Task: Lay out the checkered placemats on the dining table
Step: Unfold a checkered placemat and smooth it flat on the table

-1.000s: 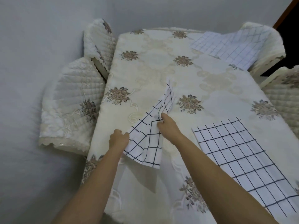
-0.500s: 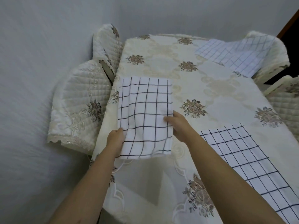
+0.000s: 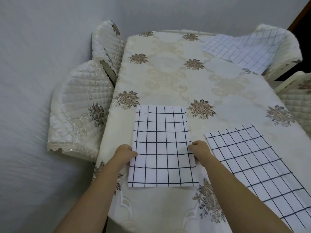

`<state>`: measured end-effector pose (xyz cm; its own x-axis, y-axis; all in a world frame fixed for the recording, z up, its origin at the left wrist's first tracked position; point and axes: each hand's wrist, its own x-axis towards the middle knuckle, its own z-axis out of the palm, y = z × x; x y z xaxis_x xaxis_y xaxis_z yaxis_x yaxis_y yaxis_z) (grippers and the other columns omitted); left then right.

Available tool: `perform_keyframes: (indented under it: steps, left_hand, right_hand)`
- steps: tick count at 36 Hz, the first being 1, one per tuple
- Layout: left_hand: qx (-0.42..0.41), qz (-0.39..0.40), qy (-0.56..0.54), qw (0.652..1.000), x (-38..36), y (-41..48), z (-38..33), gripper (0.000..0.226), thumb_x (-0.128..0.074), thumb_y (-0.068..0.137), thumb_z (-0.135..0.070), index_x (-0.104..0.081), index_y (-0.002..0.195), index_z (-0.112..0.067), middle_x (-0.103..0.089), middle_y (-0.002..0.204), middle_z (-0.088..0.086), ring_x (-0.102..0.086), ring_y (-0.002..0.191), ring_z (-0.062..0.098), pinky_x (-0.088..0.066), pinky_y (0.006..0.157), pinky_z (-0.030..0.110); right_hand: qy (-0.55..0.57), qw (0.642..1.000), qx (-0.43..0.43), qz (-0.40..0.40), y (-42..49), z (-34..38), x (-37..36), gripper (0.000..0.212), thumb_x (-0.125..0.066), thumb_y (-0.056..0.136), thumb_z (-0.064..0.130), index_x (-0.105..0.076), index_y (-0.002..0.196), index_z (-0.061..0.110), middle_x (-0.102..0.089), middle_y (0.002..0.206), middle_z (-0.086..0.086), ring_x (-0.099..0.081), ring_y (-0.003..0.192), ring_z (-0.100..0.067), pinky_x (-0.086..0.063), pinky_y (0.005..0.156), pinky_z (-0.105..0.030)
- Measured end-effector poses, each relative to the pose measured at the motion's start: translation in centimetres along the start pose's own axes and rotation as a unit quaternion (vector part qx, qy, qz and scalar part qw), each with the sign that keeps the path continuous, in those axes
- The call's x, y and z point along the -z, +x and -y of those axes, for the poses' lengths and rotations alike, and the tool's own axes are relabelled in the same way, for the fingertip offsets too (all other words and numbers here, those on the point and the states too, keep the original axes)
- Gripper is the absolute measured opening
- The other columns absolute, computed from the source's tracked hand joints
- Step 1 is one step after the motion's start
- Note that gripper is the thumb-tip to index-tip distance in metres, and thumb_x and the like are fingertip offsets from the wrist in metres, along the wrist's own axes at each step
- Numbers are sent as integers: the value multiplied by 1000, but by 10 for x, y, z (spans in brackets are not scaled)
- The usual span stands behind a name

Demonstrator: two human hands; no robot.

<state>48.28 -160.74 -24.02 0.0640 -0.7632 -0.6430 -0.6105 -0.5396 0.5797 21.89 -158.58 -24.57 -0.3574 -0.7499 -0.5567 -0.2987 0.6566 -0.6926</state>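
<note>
The left hand (image 3: 125, 153) has its fingers curled on the left edge of a mat (image 3: 161, 147) and pinches it about halfway along; the right hand (image 3: 199, 149) pinches the right edge just opposite. Neither hand is spread flat. The mat between them lies in the lower centre of the frame on the desk (image 3: 168, 78), spread out with its long side running away from the person, and it looks flat and nearly square to the desk's left side. Its near edge sits close to where the floral cloth (image 3: 151, 207) drops over the front. A second mat (image 3: 252, 165) lies just beside it at lower right, apart from it and turned at an angle. A third mat (image 3: 244, 49) sits at upper right, partly on what seems to be a chair (image 3: 289, 52) back. More quilted chairs (image 3: 79, 106) stand at the left. The step in hand looks like the final placing of this mat. Next, I judge, both hands should let go of the edges together without dragging the fabric, perhaps after a slight push away from the front edge, and then smooth it with flat palms.
</note>
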Motion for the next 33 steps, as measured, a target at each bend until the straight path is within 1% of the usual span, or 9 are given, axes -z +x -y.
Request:
perform_keyframes:
  steps: [5,9,13,16,20,23,27,29,33]
  left_hand:
    - [6,38,38,999,3,0,0,42,-61,86,-6,-32,56,-13,-35,57,3,-37,51,14,-35,46,21]
    - [-3,34,58,998,3,4,0,43,-61,88,-16,-30,58,-14,-34,57,3,-37,52,16,-35,49,23]
    - [-14,-16,59,998,0,7,-1,43,-43,97,-27,-36,58,-12,-39,59,3,-39,54,16,-34,56,25]
    - [-24,-63,83,994,0,8,-2,38,-34,99,-28,-54,82,-1,-55,80,13,-49,72,21,-35,65,27]
    - [-25,-132,126,983,-3,9,-9,33,-34,99,-27,-47,113,0,-58,106,17,-53,88,28,-39,71,32]
    - [-63,-198,170,963,-10,9,-16,31,-41,96,-21,-44,120,-1,-51,117,17,-51,103,31,-42,80,38]
    - [-173,-230,264,921,-33,10,-19,40,-44,92,-12,-43,129,2,-42,136,22,-40,124,34,-35,98,42]
    - [-208,-203,324,900,-48,8,-22,50,-39,94,-15,-30,141,-1,-21,152,20,-18,142,31,-19,112,45]
    - [-207,-154,389,884,-73,8,-26,55,-26,100,-23,-5,149,-9,6,158,9,8,145,25,-2,116,45]
  right_hand:
    - [-19,1000,17,-13,0,-1,-2,43,-45,85,-1,-21,55,18,-18,54,0,-17,48,-14,-14,49,-23]
    - [-34,999,19,-14,0,-1,-1,38,-45,87,4,-25,56,14,-22,54,-1,-20,49,-15,-17,50,-24]
    - [-85,995,25,-34,1,-3,3,31,-46,91,14,-35,63,5,-33,58,-4,-30,52,-16,-23,52,-25]
    - [-129,990,28,-51,2,-4,6,25,-44,93,21,-44,70,9,-43,61,0,-40,57,-15,-32,54,-26]
    - [-174,980,46,-87,2,2,4,14,-44,92,18,-52,90,7,-56,87,-8,-52,78,-23,-40,64,-30]
    - [-249,945,145,-153,4,3,-5,23,-48,87,7,-54,108,-2,-53,106,-18,-53,95,-34,-44,71,-38]
    - [-307,889,287,-179,6,7,-31,26,-61,58,-6,-62,83,-7,-60,81,-23,-59,67,-41,-47,49,-34]
    - [-334,869,333,-152,7,12,-47,30,-66,59,-3,-64,89,-5,-65,91,-23,-65,78,-41,-54,56,-39]
    - [-396,835,373,-88,3,20,-78,42,-41,76,18,-65,105,2,-64,116,-20,-63,106,-38,-54,77,-50]
